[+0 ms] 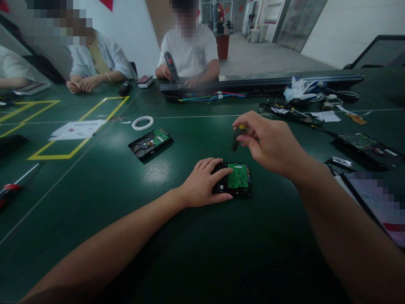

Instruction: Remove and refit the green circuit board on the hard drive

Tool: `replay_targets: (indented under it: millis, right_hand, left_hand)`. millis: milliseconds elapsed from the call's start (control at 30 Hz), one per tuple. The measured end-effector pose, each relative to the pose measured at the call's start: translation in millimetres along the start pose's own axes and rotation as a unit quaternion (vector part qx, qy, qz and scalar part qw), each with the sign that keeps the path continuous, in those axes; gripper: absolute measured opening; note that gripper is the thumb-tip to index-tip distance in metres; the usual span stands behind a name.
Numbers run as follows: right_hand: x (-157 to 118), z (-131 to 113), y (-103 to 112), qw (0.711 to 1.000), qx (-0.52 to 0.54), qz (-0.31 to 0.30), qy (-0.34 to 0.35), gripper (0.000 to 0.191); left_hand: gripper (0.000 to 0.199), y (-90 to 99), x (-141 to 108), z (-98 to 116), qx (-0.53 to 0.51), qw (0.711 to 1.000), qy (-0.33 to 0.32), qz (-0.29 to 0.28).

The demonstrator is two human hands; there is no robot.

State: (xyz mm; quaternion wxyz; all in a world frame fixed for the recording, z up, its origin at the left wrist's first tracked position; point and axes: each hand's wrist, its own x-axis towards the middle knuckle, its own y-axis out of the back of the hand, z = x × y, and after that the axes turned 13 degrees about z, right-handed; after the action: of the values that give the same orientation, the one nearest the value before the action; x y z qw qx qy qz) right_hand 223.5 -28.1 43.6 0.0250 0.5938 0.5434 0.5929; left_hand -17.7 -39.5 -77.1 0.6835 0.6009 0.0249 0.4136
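A hard drive [238, 176] lies on the green table with its green circuit board facing up. My left hand [207, 181] grips the left part of it, the thumb along the near edge and the other fingers over the board and far edge. In my right hand [268, 141] is a screwdriver [236, 138], held upright by its dark handle with a yellow band near the top. The thin shaft points down at the drive's far edge. Whether its tip sits in a screw is too small to tell.
Another hard drive [151, 144] lies to the left, near a roll of white tape [142, 123]. A third drive [368, 147] is at the right, by cables and gloves [305, 89]. A red-handled screwdriver [11, 190] lies far left. Across the table, a person holds a power screwdriver [171, 66].
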Motion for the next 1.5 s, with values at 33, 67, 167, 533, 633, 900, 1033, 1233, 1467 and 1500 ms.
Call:
replay_targets:
  millis: [33,67,167,533,633,900,1033,1233,1467,1500]
  right_hand:
    - [-0.2,0.2,-0.3,1.0,0.003,-0.003,0.0,0.032]
    - [-0.3,0.5,-0.7,1.0,0.005,-0.006,0.001,0.031]
    - [-0.2,0.9,-1.0,1.0,0.003,-0.005,-0.001,0.028]
    - [0.7,0.4,-3.5,0.992,-0.12,0.035,0.001,0.019]
    - [-0.1,-1.0,-4.1,0.992,-0.12,0.041,0.006,0.018]
    - [-0.9,-3.4,-1.0,1.0,-0.009,0.009,0.013,0.021]
    - [-0.9,-4.0,0.0,0.999,0.032,-0.002,0.025,0.028]
    - [0.5,-5.0,2.9,0.998,0.033,-0.023,0.038,0.039]
    - [1.9,-1.0,2.6,0.999,-0.025,0.017,0.026,0.022]
    - [2.2,-1.1,2.7,0.999,-0.037,0.018,0.022,0.02]
  left_hand:
    - [0.08,-0.3,-0.2,-0.1,0.002,1.0,0.0,0.0]
    - [0.081,-0.5,-0.4,-0.2,0.003,1.0,0.0,0.0]
    - [0.081,-0.9,-0.9,-0.2,0.005,1.0,0.001,0.0]
    - [0.08,0.0,-0.5,0.3,0.01,1.0,-0.003,0.0]
    - [0.08,0.4,-0.5,0.9,0.014,1.0,-0.004,0.001]
    - [0.079,0.0,-0.4,1.4,0.012,1.0,-0.003,0.006]
    - [0.081,-1.5,-1.0,-0.3,0.014,1.0,-0.002,0.002]
    - [0.081,-1.1,-0.6,1.0,0.019,1.0,-0.003,0.002]
    - [0.081,0.7,0.1,1.9,0.019,1.0,-0.005,0.001]
    - [0.081,0.7,0.0,1.8,0.018,1.0,-0.006,0.001]
